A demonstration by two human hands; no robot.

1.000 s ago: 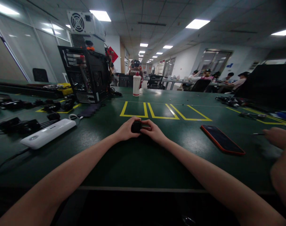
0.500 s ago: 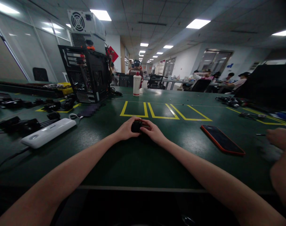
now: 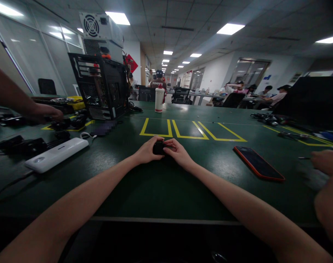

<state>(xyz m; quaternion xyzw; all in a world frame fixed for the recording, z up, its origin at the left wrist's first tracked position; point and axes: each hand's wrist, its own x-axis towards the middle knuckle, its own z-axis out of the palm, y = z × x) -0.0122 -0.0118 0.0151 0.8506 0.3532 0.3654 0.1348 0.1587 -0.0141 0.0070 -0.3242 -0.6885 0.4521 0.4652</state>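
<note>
The left hand (image 3: 148, 151) grips a small black object (image 3: 158, 148) over the green table (image 3: 166, 193). The right hand (image 3: 178, 152) has curled fingertips at its side; if they grip, I cannot tell. Farther left, a co-worker's hand (image 3: 49, 111) newly appears above dark parts (image 3: 79, 120), seemingly not disturbing this handwork.

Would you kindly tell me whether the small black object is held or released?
Held: the left hand curls around the black object.
</note>
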